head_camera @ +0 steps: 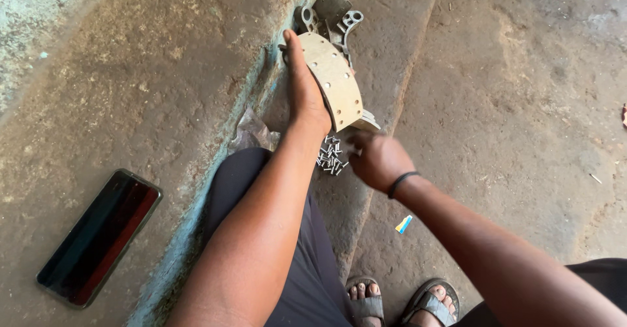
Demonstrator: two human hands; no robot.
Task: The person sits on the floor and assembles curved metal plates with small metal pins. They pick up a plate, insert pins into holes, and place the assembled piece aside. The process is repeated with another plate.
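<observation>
My left hand lies flat against the curved brake shoe, thumb up along its back edge and fingers wrapped round the far side, so I am gripping it and holding it upright on the concrete step. The tan lining faces right and shows a few small rivet holes. Behind the shoe, at the top of the step, stand some grey metal brake parts, touching or just beside it. My right hand hovers low beside the foot of the shoe, over a small heap of silver rivets; the fingers are curled inward and blurred, so I cannot tell whether they pinch a rivet. A black band sits on that wrist. On the raised ledge to my left lies 1 dark phone, well apart. A crumpled clear plastic bag rests near my knee.
</observation>
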